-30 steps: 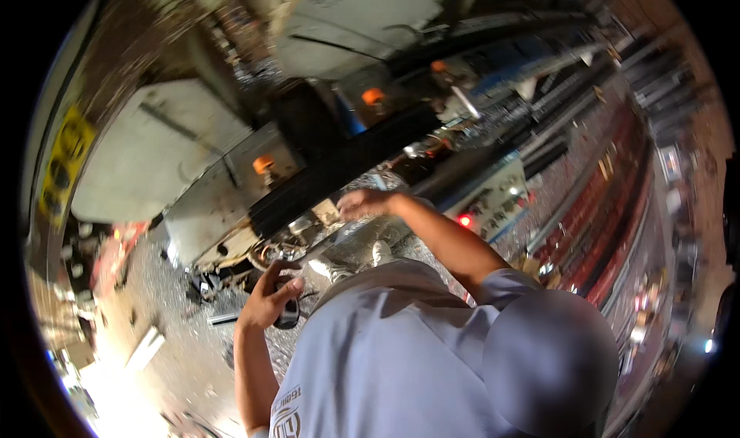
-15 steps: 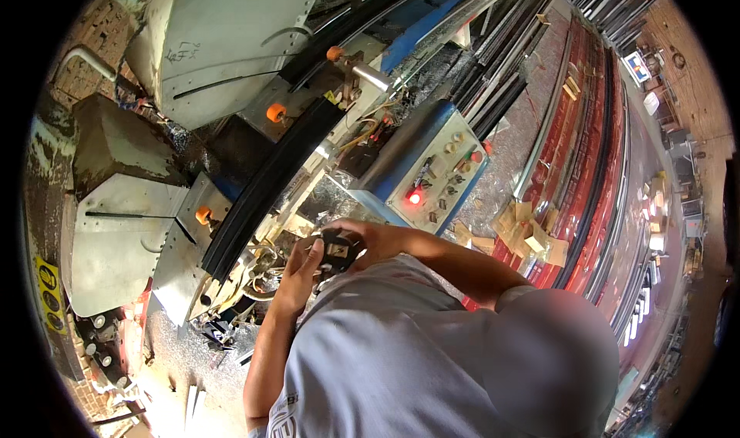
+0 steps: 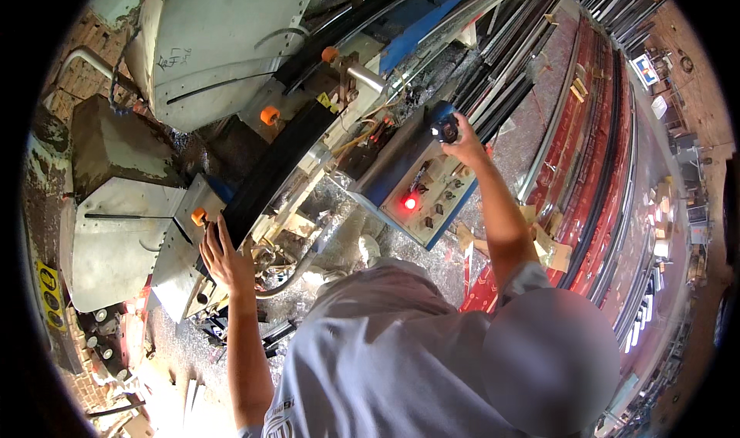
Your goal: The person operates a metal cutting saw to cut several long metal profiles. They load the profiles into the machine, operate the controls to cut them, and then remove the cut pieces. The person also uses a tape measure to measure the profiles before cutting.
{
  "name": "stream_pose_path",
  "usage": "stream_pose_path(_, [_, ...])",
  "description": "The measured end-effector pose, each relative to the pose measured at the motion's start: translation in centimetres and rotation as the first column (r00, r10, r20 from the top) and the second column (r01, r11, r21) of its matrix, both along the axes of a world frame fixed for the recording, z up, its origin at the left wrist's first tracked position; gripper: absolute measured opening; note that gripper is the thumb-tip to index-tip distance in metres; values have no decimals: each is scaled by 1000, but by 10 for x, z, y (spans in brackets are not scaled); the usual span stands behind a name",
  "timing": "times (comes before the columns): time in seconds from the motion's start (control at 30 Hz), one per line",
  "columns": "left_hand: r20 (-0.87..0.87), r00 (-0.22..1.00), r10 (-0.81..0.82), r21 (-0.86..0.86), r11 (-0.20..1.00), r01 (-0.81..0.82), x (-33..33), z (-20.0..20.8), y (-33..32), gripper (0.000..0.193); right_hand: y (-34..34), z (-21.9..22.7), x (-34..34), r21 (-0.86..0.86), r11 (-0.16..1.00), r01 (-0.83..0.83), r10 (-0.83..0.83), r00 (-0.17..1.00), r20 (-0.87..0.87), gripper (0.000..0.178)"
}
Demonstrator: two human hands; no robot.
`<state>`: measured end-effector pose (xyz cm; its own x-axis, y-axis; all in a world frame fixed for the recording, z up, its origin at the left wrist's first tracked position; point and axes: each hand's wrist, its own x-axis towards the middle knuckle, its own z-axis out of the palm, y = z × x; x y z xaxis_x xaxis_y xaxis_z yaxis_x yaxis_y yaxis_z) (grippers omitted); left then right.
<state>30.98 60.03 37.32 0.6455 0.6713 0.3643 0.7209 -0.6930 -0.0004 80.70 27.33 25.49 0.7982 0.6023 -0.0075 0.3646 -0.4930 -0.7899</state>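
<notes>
My left hand (image 3: 223, 259) is open, its fingers stretched over the near end of a long black profile (image 3: 281, 156), beside an orange knob (image 3: 199, 216) on the machine. Whether the fingertips press on the profile is hard to tell. In my right hand (image 3: 467, 143) is a small rounded black tape measure (image 3: 445, 128), held over the far end of a control box (image 3: 443, 220). The box has several buttons and a lit red lamp (image 3: 410, 203). The profile lies along the machine bed, under more orange knobs (image 3: 269, 116).
Large pale metal guards (image 3: 223, 45) stand on the left. Long red-wrapped profiles (image 3: 590, 168) and dark bars (image 3: 493, 60) lie at the right. Cardboard pieces (image 3: 551, 251) rest on them. A grey hose (image 3: 304, 264) and loose cables hang below the machine bed.
My hands have parted from in front of my body. The right one has carried the tape measure up and right over the control box; the left has moved left to the profile's end.
</notes>
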Motion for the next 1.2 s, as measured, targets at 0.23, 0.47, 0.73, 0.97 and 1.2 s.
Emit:
stream_pose_path(0.23, [-67,996,-49,-292,956,28,-2,49,25,72,-5,-3,-47,16,992,-122,95,844,528,43])
stream_pose_path(0.47, [-30,992,-123,-485,870,93,-10,80,68,65,22,11,-96,-293,855,-428,517,752,409,26])
stream_pose_path(0.73, [105,993,-53,-446,890,95,-17,62,69,60,103,133,-153,70,764,-641,639,767,57,22])
stream_pose_path(0.97, [426,890,-161,-238,929,282,-17,62,68,63,275,168,-245,678,627,-385,694,672,-260,15])
stream_pose_path(1.2, [660,747,-85,-304,879,368,-32,50,75,26,362,172,-324,705,583,-404,767,561,-312,20])
